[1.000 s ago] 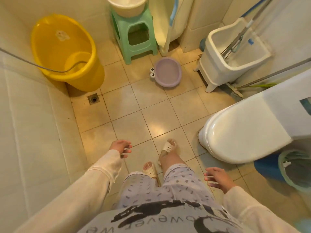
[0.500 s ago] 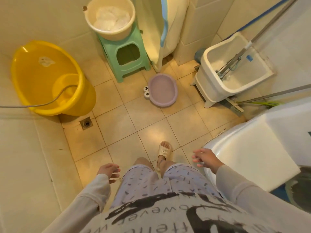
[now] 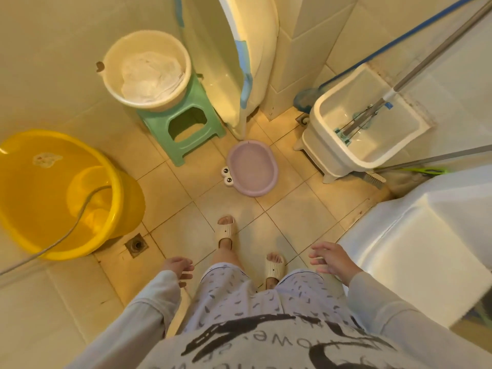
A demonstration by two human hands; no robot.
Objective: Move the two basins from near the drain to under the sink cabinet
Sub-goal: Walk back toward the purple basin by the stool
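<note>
Step in hand: approach, I'd say; the person stands on the floor [image 3: 290,209] in slippers, nothing picked up yet
Left hand [image 3: 179,270]: empty, fingers loosely curled, hanging by the thigh
Right hand [image 3: 330,258]: empty, fingers spread, just beside the toilet [image 3: 415,251]
Yellow basin [image 3: 34,198]: large, round, glossy plastic, at the left edge of the floor with the drain [image 3: 136,245] just beside its rim; a smaller yellow basin [image 3: 87,193] seems to nest inside, and a grey hose [image 3: 74,225] runs into it
Purple basin [image 3: 251,170]: small oval, matte plastic, cartoon eyes on its rim, flat on the floor ahead, near the green stool [image 3: 186,129]
Cream basin [image 3: 147,70]: round, smooth, holding white cloth, sitting on top of the stool
Which two are meant: likely the yellow pair by the drain, though I can't be sure
Sink cabinet: not in view
Next move calls for: a turn left, a bend, the hose lifted clear, then both hands on the wide slick rim
</note>
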